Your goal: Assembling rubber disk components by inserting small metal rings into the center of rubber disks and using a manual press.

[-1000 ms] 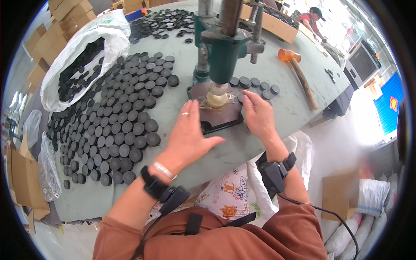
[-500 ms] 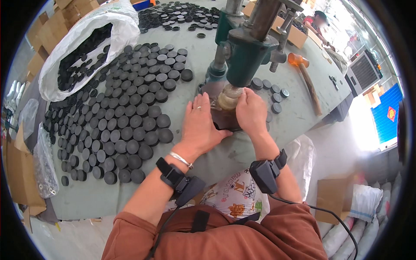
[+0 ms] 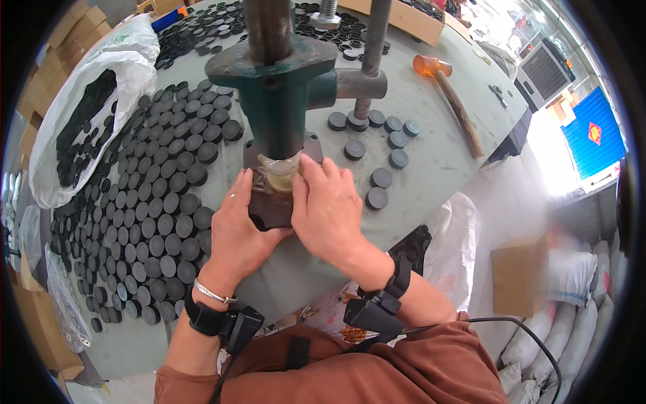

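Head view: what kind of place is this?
Probably a small workshop or factory bench: both hands, left hand and right hand, work under a green hand press, with rows of black discs and a mallet nearby.

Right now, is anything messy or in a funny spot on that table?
Mostly tidy. The black discs lie in neat rows left of the green press, where both hands work. Only the orange-headed mallet lies askew, alone near the table's far right edge.

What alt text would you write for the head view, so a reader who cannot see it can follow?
Two bare hands, left hand and right hand, press around a small piece under the ram of a green bench press on a dark base plate. Many black discs cover the grey table to the left; an orange-headed mallet lies at right.
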Demonstrator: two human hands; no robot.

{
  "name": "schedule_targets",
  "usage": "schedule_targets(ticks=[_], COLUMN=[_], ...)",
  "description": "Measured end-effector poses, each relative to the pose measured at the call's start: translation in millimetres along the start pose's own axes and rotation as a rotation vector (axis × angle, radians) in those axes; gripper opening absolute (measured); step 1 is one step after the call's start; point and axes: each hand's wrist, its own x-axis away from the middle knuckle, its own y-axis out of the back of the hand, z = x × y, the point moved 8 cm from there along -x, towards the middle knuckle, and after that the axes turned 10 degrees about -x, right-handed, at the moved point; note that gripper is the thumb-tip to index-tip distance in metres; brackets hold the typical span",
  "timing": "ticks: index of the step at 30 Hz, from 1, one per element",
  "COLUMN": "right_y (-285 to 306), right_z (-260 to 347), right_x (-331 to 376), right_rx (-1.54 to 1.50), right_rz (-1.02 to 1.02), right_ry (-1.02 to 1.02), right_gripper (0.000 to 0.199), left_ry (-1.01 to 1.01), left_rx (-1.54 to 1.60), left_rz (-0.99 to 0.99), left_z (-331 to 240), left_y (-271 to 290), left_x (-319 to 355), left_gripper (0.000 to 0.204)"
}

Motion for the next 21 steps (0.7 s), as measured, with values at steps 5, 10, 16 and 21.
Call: schedule_targets(ticks=[5,10,16,21], right_y=[24.7,45.9,22.0,32.1], right_z=[-16.1,-56.4,-83.2,-47.7], right_x=[19.1,5.3,-38.3,-73.0], right_rx=[-0.028,0.387,0.572,0.503], right_rz=[-0.11,-0.054,0.103,0.021], right_ry=[0.309,0.348,0.368,0.45], right_gripper=[0.045,0.049,0.033,0.021], left_ry=[-0.118,-0.329,-0.353,-0.309], left_rx=[-0.153,-0.274,-0.548,-0.594], left_rz=[-0.108,-0.14,-0.123,-0.134], left_z=[-6.1,-30.0,-10.4,4.8], left_y=[10.2,29.2,32.8,44.3], left_x=[16.3,51.1,61.2,72.1], left_gripper=[0.084,0.068,0.056,0.043])
